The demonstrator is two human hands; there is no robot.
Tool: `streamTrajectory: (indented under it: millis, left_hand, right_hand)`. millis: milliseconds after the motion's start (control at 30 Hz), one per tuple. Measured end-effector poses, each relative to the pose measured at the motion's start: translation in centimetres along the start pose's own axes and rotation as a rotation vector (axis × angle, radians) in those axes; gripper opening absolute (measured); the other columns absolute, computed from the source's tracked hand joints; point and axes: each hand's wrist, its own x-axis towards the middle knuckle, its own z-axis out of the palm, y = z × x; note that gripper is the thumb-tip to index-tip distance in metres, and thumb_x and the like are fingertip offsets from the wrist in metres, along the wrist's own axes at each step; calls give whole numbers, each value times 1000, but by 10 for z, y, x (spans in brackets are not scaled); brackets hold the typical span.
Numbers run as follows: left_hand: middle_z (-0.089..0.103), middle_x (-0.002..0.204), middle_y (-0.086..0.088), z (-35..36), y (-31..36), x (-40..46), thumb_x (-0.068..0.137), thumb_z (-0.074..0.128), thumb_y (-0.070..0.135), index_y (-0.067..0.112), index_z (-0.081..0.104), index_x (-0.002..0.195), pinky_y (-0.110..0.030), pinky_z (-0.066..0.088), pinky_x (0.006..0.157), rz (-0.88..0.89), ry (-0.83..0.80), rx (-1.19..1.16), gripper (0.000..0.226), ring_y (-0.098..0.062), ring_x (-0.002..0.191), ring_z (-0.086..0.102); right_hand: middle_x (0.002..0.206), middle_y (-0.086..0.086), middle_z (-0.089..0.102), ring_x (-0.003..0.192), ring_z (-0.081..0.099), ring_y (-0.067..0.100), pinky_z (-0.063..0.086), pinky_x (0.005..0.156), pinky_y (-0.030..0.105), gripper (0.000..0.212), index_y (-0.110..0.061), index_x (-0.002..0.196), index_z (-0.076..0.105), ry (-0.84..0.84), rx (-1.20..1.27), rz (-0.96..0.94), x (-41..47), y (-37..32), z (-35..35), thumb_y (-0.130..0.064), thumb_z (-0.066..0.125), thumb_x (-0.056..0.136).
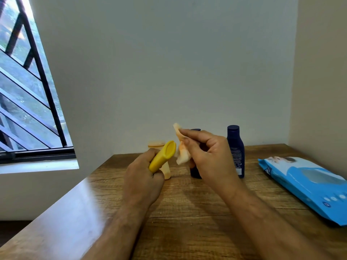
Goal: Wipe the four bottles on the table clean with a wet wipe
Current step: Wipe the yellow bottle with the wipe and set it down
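1. The yellow bottle (163,157) is held above the tabletop (197,212), left hand (143,177) fingers wrapped round it
2. Right hand (206,156) fingers pinch the wet wipe (181,147) just beside its flat end
3. Likely wiping this bottle; next, press the wipe on and rub
4. Three bottles stand behind: peach bottle (156,145), dark bottle (195,171), navy bottle (235,149)

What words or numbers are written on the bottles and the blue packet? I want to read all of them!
None can be read in full.
Blue wipes packet: only white letters like "me" at its near left edge, the rest cut off; the small round signs are blurred.
Tall dark blue bottle: small pale print on its back, too tiny to read.
Yellow bottle in the left hand: no writing shows.
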Motion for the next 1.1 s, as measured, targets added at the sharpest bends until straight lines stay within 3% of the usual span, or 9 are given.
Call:
streamTrajectory:
  millis: [133,233,333,467,567,667,767,867,1100]
  left_hand:
    - [64,74,12,-1,0,0,69,42,40,35,67,94,-40,53,61,18,-14,-3,36,-11,71,60]
    - [62,74,11,0,-4,1,71,48,25,31,68,98,-42,52,61,27,-8,41,34,-12,70,57]
    - [62,76,10,1,-4,1,68,50,21,29,69,99,-38,50,61,44,-18,104,37,-15,70,56]
    - [59,79,8,3,-5,2,70,55,24,26,64,101,-34,47,60,65,-6,194,32,-16,72,55]
    - [61,88,3,6,-11,3,71,69,21,23,58,109,-38,49,67,103,47,279,39,-19,78,55]
    - [60,93,3,6,-8,2,71,77,18,23,56,113,-40,47,73,103,82,292,47,-18,82,53]
    - [60,93,1,7,-5,2,69,78,17,21,55,113,-38,45,71,124,108,290,49,-14,81,48]
    - [57,90,3,8,-3,0,64,81,13,22,54,110,-38,45,66,158,126,300,54,-13,78,42]
    - [47,85,9,5,-4,2,62,60,20,20,54,106,-42,47,69,149,167,260,44,-20,75,49]
  right_hand:
    - [91,0,75,70,67,18,56,57,31,19,-20,108,74,-137,147,161,-2,-3,4,-17,63,93]
    - [91,0,76,81,70,20,59,61,33,16,-26,100,75,-37,197,179,-1,-3,5,-17,64,92]
    - [90,-5,76,86,71,13,60,63,28,15,-26,100,76,76,119,113,2,-1,1,-19,68,90]
    - [96,-11,73,93,67,2,57,76,19,21,-26,106,76,-19,-87,36,-2,0,3,-23,73,86]
    - [91,-16,66,84,61,-1,50,67,13,23,-24,108,76,-86,-170,-24,-4,-2,5,-14,70,88]
    - [93,-11,67,82,64,5,52,66,16,32,-25,113,73,-120,-107,-51,-4,-2,3,-5,66,89]
    - [88,-6,69,81,67,11,59,70,24,32,-30,114,70,38,-48,-35,-1,-2,4,-13,72,86]
    - [87,-8,71,83,68,6,58,72,22,22,-24,105,74,167,-21,-34,1,-2,3,-18,75,84]
    - [94,-6,68,90,66,8,55,74,16,24,-16,104,78,-38,-265,-274,-5,0,6,-2,69,86]
